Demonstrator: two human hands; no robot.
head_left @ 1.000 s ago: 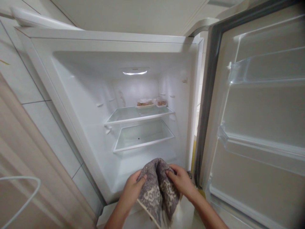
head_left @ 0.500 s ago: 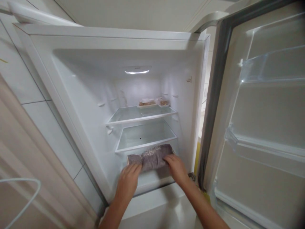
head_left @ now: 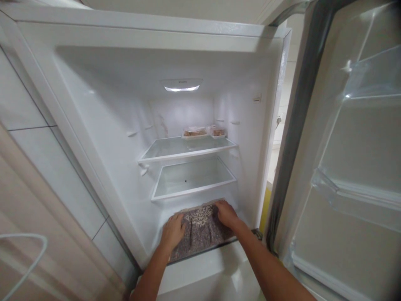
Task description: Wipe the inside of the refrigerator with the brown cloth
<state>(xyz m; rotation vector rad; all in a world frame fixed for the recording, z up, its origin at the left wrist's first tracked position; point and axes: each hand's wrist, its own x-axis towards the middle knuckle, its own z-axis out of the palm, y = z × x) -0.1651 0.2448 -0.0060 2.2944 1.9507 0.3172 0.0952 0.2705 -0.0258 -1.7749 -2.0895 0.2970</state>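
A grey-brown patterned cloth (head_left: 203, 234) with a cream ornament lies spread over the floor of the open fridge. Small creases run across its middle. My left hand (head_left: 173, 230) is on its left side, fingers bent down onto the fabric. At the far right corner my right hand (head_left: 226, 214) pinches the cloth's edge, its fingertips partly hidden.
Above the cloth are two glass shelves, a lower shelf (head_left: 194, 194) and an upper shelf (head_left: 163, 150). Two packs of food, a larger pack (head_left: 194, 132) and a smaller pack (head_left: 218, 132), sit at the back. The fridge door (head_left: 360, 150) stands open on the right.
The cloth was bunched and raised between both hands; now it lies flatter and reaches the front edge. My view has moved closer to the fridge.
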